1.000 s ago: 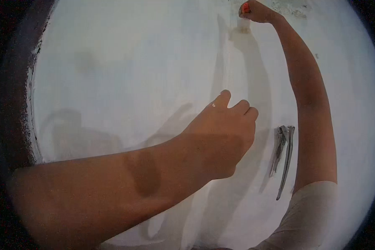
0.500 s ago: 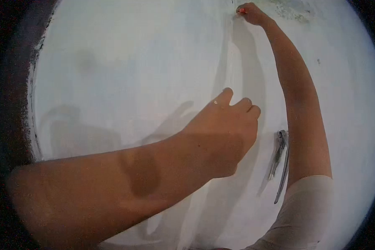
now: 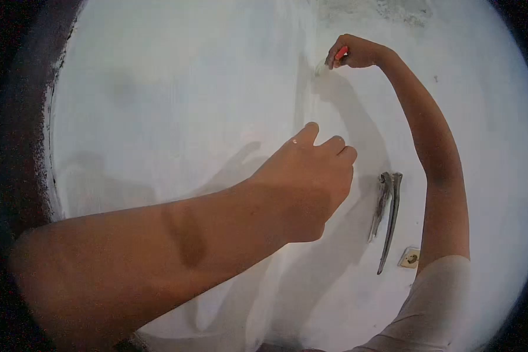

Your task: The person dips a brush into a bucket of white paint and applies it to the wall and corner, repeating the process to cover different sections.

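Observation:
High on the white wall (image 3: pixel 217 88), my right hand (image 3: pixel 358 51) is closed around the red handle of a paintbrush (image 3: pixel 341 53). Its pale tip, partly blurred, is against the wall beside a vertical corner line. My left hand (image 3: pixel 314 179) is lower and nearer to me, back toward the camera, with thumb raised and fingers curled. Whatever those fingers hold, if anything, is hidden behind the hand. A small white speck marks the left thumb.
Two long, dark, narrow objects (image 3: pixel 391 217) hang on the wall right of my left hand. Below them sits a wall socket (image 3: pixel 409 257), partly behind my right arm. A grey stained patch (image 3: pixel 402 10) shows at the top. A dark edge (image 3: pixel 26 146) borders the wall at left.
My right hand has come down the wall with the paintbrush, its elbow bending more. The left hand has shifted slightly left in view. The socket has come into view.

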Demonstrator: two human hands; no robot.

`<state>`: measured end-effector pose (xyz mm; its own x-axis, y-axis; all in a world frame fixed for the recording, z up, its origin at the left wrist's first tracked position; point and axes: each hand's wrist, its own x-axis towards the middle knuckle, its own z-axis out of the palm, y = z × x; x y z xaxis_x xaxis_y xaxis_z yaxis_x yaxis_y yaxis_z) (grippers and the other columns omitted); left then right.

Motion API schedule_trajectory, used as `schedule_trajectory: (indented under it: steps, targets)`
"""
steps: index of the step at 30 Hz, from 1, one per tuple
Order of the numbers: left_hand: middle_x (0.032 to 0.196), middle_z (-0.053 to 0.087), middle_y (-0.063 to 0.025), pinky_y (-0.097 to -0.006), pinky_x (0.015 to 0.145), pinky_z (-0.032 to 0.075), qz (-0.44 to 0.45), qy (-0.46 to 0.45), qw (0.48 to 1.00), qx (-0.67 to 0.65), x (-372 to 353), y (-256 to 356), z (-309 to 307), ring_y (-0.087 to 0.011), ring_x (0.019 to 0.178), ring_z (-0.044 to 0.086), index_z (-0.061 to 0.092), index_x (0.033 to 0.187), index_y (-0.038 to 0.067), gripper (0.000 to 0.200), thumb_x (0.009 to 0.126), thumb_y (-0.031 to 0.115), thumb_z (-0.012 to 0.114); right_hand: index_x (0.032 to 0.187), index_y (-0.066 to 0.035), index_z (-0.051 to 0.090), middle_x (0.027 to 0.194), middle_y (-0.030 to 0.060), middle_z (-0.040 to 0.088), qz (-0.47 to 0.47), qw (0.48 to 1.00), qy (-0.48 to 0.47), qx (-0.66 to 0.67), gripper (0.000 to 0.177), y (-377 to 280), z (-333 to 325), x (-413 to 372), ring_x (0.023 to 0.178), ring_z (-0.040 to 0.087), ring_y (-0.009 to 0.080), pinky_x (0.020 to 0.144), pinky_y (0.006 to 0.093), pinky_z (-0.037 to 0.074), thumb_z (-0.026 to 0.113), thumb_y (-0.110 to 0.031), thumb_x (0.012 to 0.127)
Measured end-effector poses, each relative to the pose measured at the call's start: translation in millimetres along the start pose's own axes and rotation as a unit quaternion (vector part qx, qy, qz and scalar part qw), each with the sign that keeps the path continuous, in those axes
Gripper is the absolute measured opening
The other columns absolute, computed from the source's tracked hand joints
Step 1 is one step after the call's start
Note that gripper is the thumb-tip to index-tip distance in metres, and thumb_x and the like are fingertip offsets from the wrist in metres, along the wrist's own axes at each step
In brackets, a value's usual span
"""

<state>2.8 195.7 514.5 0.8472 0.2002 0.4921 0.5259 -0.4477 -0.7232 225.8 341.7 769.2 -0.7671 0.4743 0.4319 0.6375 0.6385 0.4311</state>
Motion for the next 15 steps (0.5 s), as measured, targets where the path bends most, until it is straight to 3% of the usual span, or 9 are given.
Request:
schedule_trajectory:
  steps: [2,4,5,9,10,12,15]
  targets:
    - [0.101,0.058,-0.0061,-0.0356,0.092,0.041,0.000,-0.003,1.000,0.008,-1,2,-1,-0.0183,0.104,0.055,0.073,0.092,0.004,0.018,0.077,0.016,0.072,0.094,0.003,0.075,0.095,0.0124,0.076,-0.012,0.999,-0.033,0.002,0.022,7,-8,8,0.091,0.070,0.0203,0.083,0.0336,0.057,0.064,0.015,0.079]
    - [0.101,0.058,-0.0060,-0.0352,0.093,0.040,0.007,0.019,1.000,0.006,-4,1,2,-0.0184,0.103,0.054,0.073,0.090,0.005,0.017,0.077,0.015,0.073,0.093,0.005,0.073,0.097,0.0145,0.075,-0.051,0.999,0.007,-0.004,0.025,12,-15,18,0.091,0.070,0.0212,0.082,0.0334,0.057,0.060,0.019,0.077]
    - [0.102,0.058,-0.0059,-0.0352,0.092,0.040,0.000,-0.011,1.000,0.004,-1,2,-1,-0.0185,0.104,0.054,0.073,0.090,0.005,0.017,0.076,0.016,0.074,0.092,0.007,0.072,0.098,0.0159,0.074,-0.040,0.989,0.024,-0.142,0.028,14,-21,26,0.091,0.070,0.0223,0.081,0.0343,0.057,0.056,0.022,0.075]
    - [0.102,0.058,-0.0059,-0.0353,0.090,0.040,-0.003,-0.012,1.000,-0.006,0,2,-1,-0.0182,0.104,0.054,0.073,0.090,0.005,0.017,0.076,0.015,0.074,0.092,0.007,0.070,0.096,0.0159,0.073,-0.010,0.980,0.062,-0.189,0.028,37,-40,54,0.095,0.070,0.0235,0.081,0.0353,0.058,0.053,0.024,0.077]
    - [0.101,0.058,-0.0056,-0.0352,0.089,0.041,-0.002,-0.008,1.000,-0.006,1,1,-1,-0.0181,0.104,0.054,0.073,0.090,0.006,0.017,0.075,0.015,0.074,0.092,0.007,0.070,0.096,0.0159,0.073,-0.012,0.980,0.062,-0.189,0.028,44,-42,56,0.095,0.070,0.0235,0.081,0.0353,0.058,0.053,0.024,0.077]
    - [0.100,0.059,-0.0053,-0.0352,0.088,0.041,-0.001,-0.007,1.000,-0.006,-1,-1,0,-0.0180,0.103,0.055,0.073,0.089,0.006,0.017,0.075,0.015,0.074,0.093,0.006,0.069,0.100,0.0162,0.073,-0.027,0.978,0.172,-0.111,0.024,61,-43,54,0.097,0.069,0.0245,0.083,0.0360,0.059,0.056,0.022,0.080]
    - [0.097,0.059,-0.0054,-0.0349,0.086,0.041,0.009,0.015,1.000,-0.005,-4,-3,3,-0.0180,0.100,0.055,0.073,0.089,0.006,0.018,0.074,0.014,0.074,0.093,0.006,0.068,0.110,0.0178,0.072,-0.056,0.971,0.202,-0.119,0.022,79,-30,48,0.100,0.069,0.0288,0.086,0.0360,0.060,0.057,0.020,0.081]
